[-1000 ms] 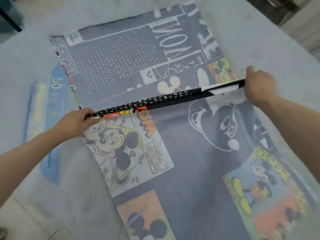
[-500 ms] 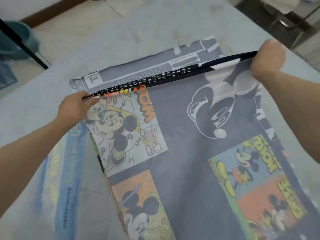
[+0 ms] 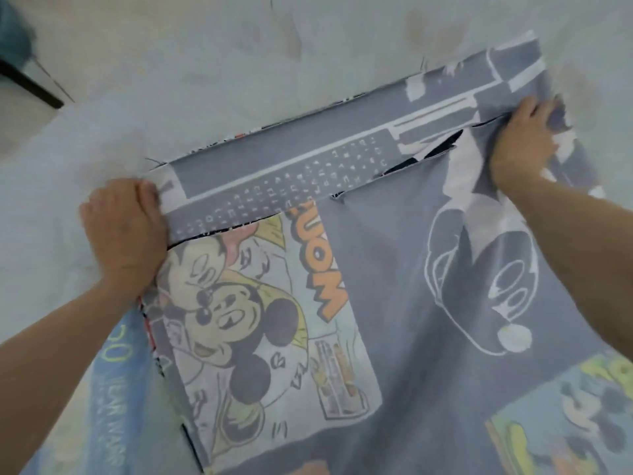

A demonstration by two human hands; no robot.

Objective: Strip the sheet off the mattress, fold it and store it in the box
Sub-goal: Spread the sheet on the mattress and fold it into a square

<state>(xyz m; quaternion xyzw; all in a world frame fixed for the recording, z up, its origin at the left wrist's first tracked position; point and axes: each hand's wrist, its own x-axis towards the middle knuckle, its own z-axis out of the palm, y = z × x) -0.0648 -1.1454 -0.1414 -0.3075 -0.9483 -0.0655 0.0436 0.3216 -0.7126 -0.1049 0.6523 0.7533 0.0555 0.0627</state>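
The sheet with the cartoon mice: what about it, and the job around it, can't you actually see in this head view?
- Sheet: near end cut off by the frame's bottom edge.
- Layers beneath: covered by the top fold.
- Left hand fingertips: curled under the sheet's edge.
- Right hand: motion-blurred, grip unclear.
- Storage box: outside the frame.
- Mattress label text: blurred.

A grey cartoon-print sheet (image 3: 394, 303) lies spread on a pale mattress (image 3: 205, 80), its upper layer folded over so its edge falls just short of the far edge beneath. The left hand (image 3: 126, 234) grips the folded edge at the left corner, fingers curled. The right hand (image 3: 524, 145) pinches bunched fabric at the right corner. A blue printed label (image 3: 109, 399) shows on the mattress beside the left forearm.
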